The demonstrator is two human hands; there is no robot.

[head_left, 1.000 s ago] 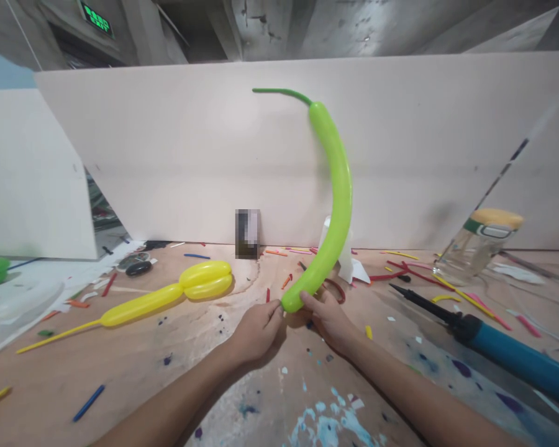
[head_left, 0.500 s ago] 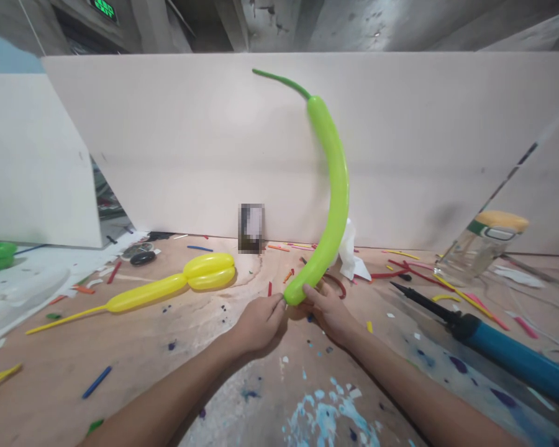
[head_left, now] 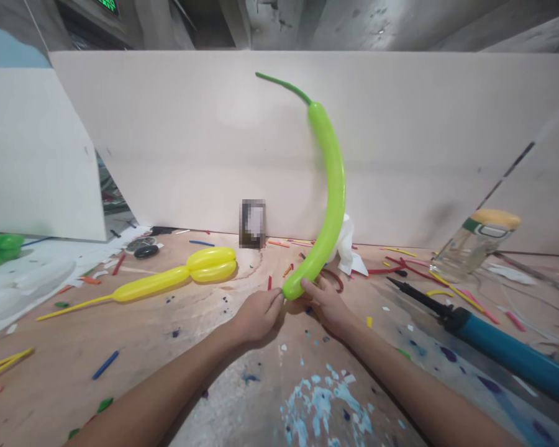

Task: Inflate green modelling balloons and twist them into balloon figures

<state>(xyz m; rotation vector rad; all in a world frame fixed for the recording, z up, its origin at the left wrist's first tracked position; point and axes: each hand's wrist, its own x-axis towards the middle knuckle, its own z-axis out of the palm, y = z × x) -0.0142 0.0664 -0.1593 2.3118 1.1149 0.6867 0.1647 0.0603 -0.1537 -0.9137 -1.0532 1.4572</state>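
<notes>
A long light-green balloon (head_left: pixel 334 186) curves upward from my hands, its thin uninflated tail bending left at the top. At its lower end, my left hand (head_left: pixel 259 315) pinches the knotted tip. Just right of that, my right hand (head_left: pixel 328 305) grips the balloon's lower part, thumb on the near side and the other fingers partly hidden behind. On the table to the left lies a yellow balloon (head_left: pixel 151 284) with two twisted loops side by side at its right end and a thin tail at its left.
A blue hand pump (head_left: pixel 503 347) lies at the right, nozzle pointing left. Behind it stands a clear jar (head_left: pixel 470 248) with a yellow-orange top. White tissue (head_left: pixel 347 248) is behind the green balloon. Balloon scraps litter the paint-stained table (head_left: pixel 190 385); a white panel (head_left: pixel 190 143) rises behind.
The view has shifted slightly, moving the left-side items a little right and up in the picture. Both hands keep their hold, and the green balloon's upper part leans marginally differently.
</notes>
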